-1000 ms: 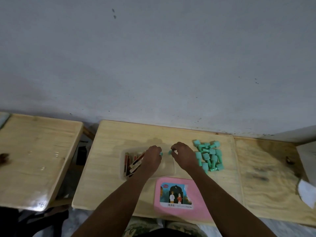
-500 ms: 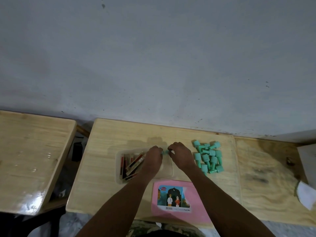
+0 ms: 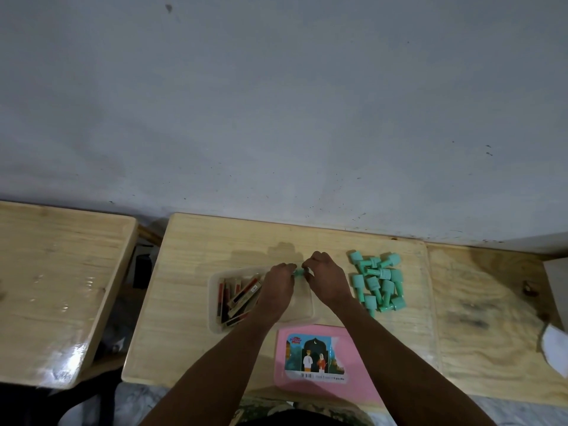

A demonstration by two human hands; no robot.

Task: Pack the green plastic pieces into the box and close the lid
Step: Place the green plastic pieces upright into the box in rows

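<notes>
At the near edge of the bench point(image 3: 190, 302), the pink lid point(image 3: 356, 385) lies flat, picture side up, partly overhanging toward the person and clear of the box mouth. Just beyond it, over the clear plastic box point(image 3: 304, 305), the left hand point(image 3: 278, 287) and right hand point(image 3: 327, 279) have drawn together since a second ago, when a gap showed between them, and both now pinch one green piece point(image 3: 298, 273) between their fingertips above the box's far rim. That suggests a handover or a joining of parts before the drop; packing looks barely begun, with only dark, red-striped sticks point(image 3: 238, 298) seen in the box's left half and its right half mostly hidden by the arms. To the right, near the box but not touching it, the heap of green pieces point(image 3: 376, 282) waits on open wood, well short of the bench seam. Farther back, bare bench runs to the grey wall point(image 3: 276, 103), leaving free room behind and left of the box.
</notes>
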